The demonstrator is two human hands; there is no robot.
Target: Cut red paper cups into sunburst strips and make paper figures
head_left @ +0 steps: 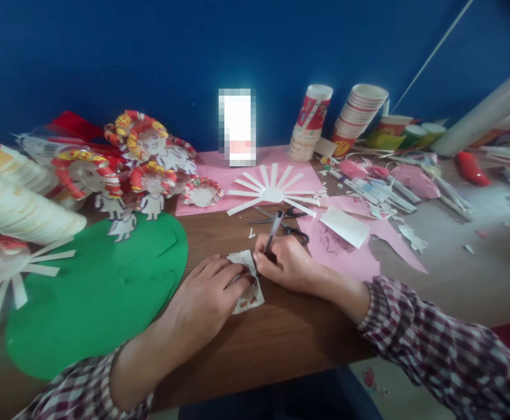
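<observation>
A small white piece of paper (pixel 254 300) with dark drawn lines and brownish spots lies on the brown table (pixel 299 338). My left hand (pixel 215 289) rests flat across its left part, fingers stretched out, and covers much of it. In my right hand (pixel 286 262) is a pen (pixel 275 227), its clear barrel pointing up and its tip low at the paper's right edge; the fingers are closed around it. Just beyond that hand lie black-handled scissors (pixel 296 231). Behind them a white paper cup cut into spread strips (pixel 271 194) lies over a pink sheet (pixel 211 175).
A green oval sheet (pixel 106 291) lies to the left, with paper figures in red-yellow rings (pixel 152 181) behind it. Stacked paper cups (pixel 310 122) stand at the back by the blue wall (pixel 171 46). Markers (pixel 386 192), pink paper (pixel 346 256) and scraps cover the right side.
</observation>
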